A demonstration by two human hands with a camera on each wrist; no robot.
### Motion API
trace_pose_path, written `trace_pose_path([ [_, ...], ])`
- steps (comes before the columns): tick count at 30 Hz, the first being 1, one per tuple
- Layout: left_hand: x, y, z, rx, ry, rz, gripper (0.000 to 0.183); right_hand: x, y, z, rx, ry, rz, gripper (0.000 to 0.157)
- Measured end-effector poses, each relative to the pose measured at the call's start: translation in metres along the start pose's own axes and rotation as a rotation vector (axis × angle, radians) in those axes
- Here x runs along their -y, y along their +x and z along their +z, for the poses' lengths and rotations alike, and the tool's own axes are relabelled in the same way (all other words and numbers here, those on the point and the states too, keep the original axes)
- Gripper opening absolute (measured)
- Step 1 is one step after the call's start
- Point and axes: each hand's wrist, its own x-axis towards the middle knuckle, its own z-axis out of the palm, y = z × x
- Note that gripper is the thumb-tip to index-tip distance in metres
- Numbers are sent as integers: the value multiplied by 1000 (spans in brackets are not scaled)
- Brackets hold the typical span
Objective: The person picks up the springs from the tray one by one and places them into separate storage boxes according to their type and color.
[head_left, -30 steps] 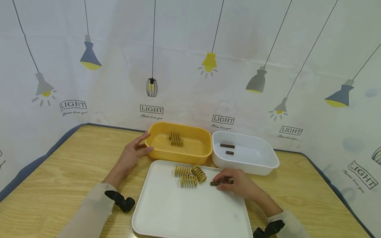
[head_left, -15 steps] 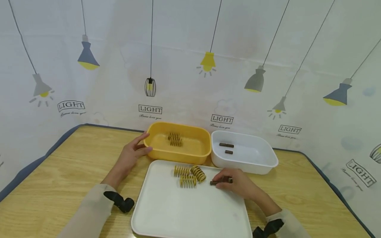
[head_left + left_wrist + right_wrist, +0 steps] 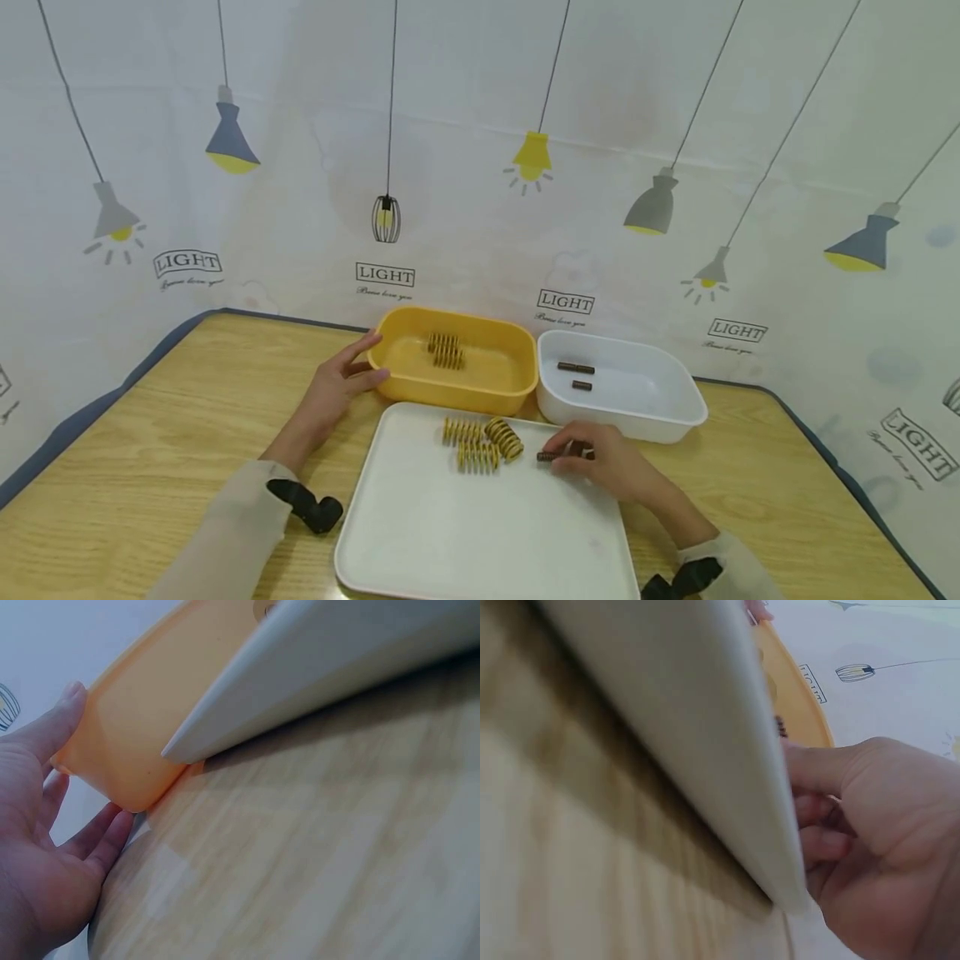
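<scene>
My left hand [image 3: 330, 392] touches the left end of the yellow bin [image 3: 450, 393], thumb at the front rim and fingers extended along the end wall. In the left wrist view, the fingertips lie against the bin's lower wall. Over the back right of the white tray [image 3: 480, 533], my right hand [image 3: 607, 462] pinches a small dark spring [image 3: 546, 457] between thumb and fingers. Another dark end [image 3: 590, 456] shows behind the fingers. Left of this hand, three larger yellow springs [image 3: 478, 456] lie on the tray. The right wrist view mostly hides the held spring behind the tray edge.
Two yellow springs [image 3: 447, 357] lie in the yellow bin. The white bin [image 3: 622, 421] beside it holds three small dark springs [image 3: 582, 386]. A printed cloth [image 3: 465, 167] hangs behind the wooden table [image 3: 150, 467].
My right hand has moved slightly towards the bins with the dark spring in its pinch. The left hand stays at the yellow bin. The head view has shifted a little.
</scene>
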Motion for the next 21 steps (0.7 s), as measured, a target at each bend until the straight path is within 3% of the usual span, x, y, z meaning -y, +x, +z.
trace_pose_path([
  [5, 0, 0, 1, -3, 11, -4, 66, 3, -1, -11, -35, -23, -39, 14],
  [11, 2, 1, 0, -1, 4, -7, 67, 8, -4, -24, -70, -34, 10, 16],
  [21, 1, 1, 0, 2, 7, 3, 68, 10, -14, -49, -148, -17, -16, 16],
])
